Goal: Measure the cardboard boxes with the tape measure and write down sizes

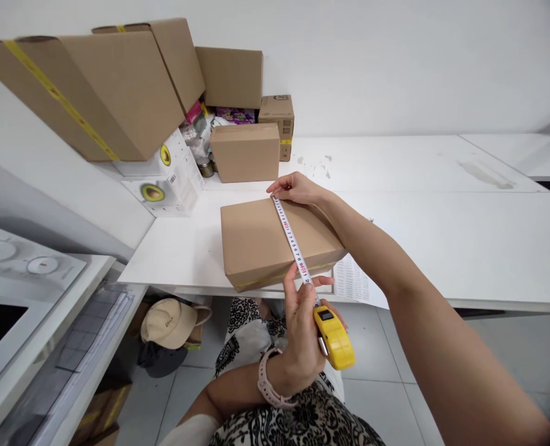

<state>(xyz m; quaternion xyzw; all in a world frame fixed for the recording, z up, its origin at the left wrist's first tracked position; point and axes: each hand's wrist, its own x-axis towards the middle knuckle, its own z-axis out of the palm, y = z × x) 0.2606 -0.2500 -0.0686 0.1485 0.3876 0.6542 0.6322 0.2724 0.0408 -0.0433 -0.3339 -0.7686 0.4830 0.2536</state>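
A closed brown cardboard box lies at the front edge of the white table. Across its top runs the white blade of a yellow tape measure, pulled out from the far edge past the near edge. My right hand pinches the blade's end at the box's far edge. Near the front edge, my left hand is closed on the blade just ahead of the yellow case, thumb on top of it. The case hangs tilted beside the palm. A pink watch band is on the left wrist.
A smaller carton stands behind the box. Large taped cartons rest on white avocado-printed boxes at the left. Printed paper lies by the table's front edge. A white appliance with knobs stands left; caps sit below.
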